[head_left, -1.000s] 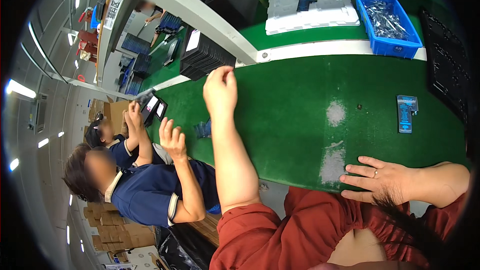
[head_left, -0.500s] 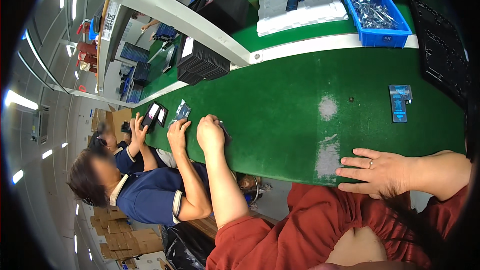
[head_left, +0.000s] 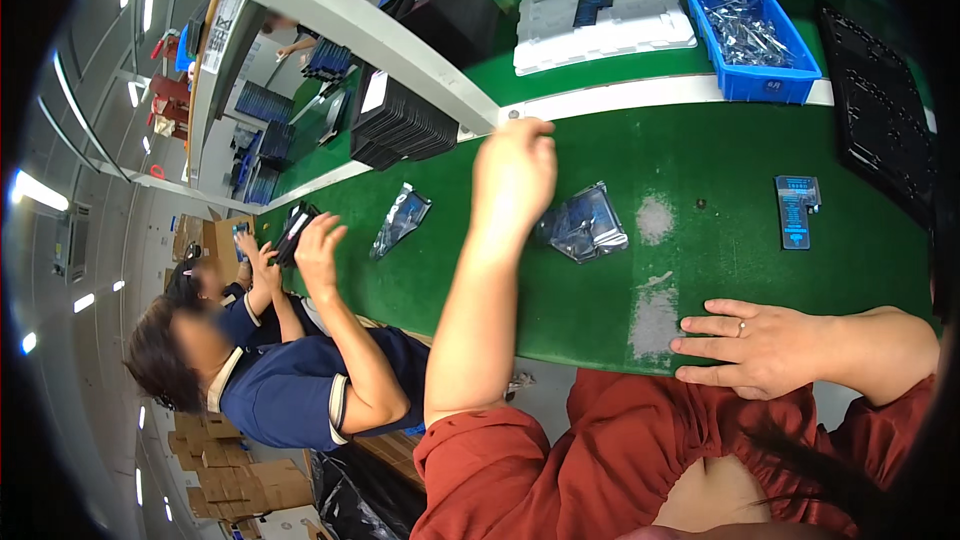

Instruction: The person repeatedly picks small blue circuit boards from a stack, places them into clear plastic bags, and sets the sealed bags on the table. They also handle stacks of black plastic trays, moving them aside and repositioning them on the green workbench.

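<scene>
My left hand (head_left: pixel 515 175) hovers over the green table, its fingers bent and turned mostly out of sight. Beside it, a shiny see-through bag (head_left: pixel 590 225) with something dark inside lies on the surface; whether the hand touches it is unclear. My right hand (head_left: pixel 755 345) rests flat at the near edge, fingers spread, a ring on one of them. Beyond it lies a dark L-shaped flat part (head_left: pixel 797 212) with blue markings. Another shiny bag (head_left: pixel 402 220) lies further left, in front of a co-worker in a navy shirt (head_left: pixel 300 390), whose raised hand is near a dark object (head_left: pixel 293 235).
A blue bin (head_left: pixel 768 88) of small metal pieces and a white foam tray (head_left: pixel 540 50) stand behind a white rail. A black tray (head_left: pixel 880 100) leans at the right. Stacked black trays (head_left: pixel 405 125) sit by a white post (head_left: pixel 370 20) at the left.
My left hand has moved right and away from me. A shiny bag now lies to its right, where the table was bare. The co-worker's hand has left the other bag. My right hand stays put.
</scene>
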